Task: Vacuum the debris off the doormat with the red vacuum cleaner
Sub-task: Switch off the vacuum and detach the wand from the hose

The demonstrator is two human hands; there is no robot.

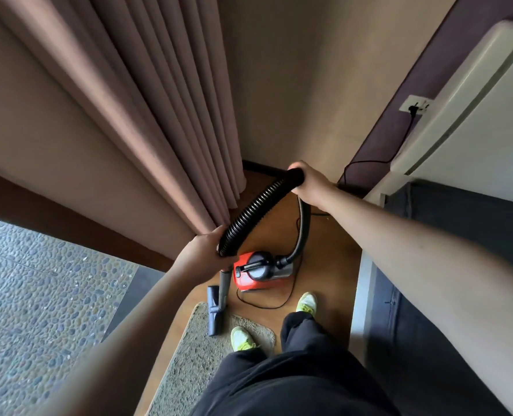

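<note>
While the floor nozzle (214, 310) rests on the doormat (189, 355) beside the red vacuum cleaner (261, 271), the left hand (204, 250) and right hand (309, 181) each close a grip around the ribbed hose (255, 211), apparently steering the wand.

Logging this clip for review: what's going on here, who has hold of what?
A person stands over a red canister vacuum cleaner on the wooden floor, holding its black ribbed hose raised in both hands: left hand at the lower end, right hand at the upper. The dark floor nozzle rests at the edge of the shaggy beige doormat, where the left shoe stands. The cord is plugged into a wall socket.
</note>
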